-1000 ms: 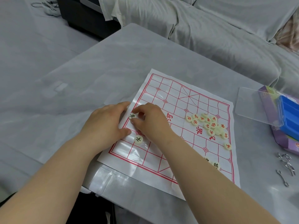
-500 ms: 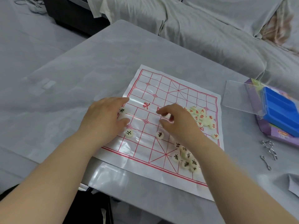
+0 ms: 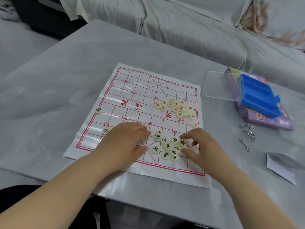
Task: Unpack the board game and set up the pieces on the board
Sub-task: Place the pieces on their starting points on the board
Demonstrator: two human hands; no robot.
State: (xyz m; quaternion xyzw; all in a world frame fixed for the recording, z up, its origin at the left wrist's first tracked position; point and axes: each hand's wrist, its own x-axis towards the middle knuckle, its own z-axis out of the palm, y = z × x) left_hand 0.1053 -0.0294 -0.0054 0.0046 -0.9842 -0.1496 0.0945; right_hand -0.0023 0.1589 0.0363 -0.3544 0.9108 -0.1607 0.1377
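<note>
Pressing the paper board [image 3: 140,90] flat on the table [image 3: 82,63], the left hand [image 3: 125,142] has its grip spread. The right hand [image 3: 204,149] curls thumb and forefinger either side of a piece [image 3: 182,143] in the black-lettered pile [image 3: 166,146] near the board's front edge; whether that grip pinches it is unclear. Red-lettered pieces [image 3: 178,108] cluster mid-board.

White board [image 3: 132,90], red grid; cream pieces [image 3: 157,136] lettered red or black; blue tray [image 3: 259,96].
</note>
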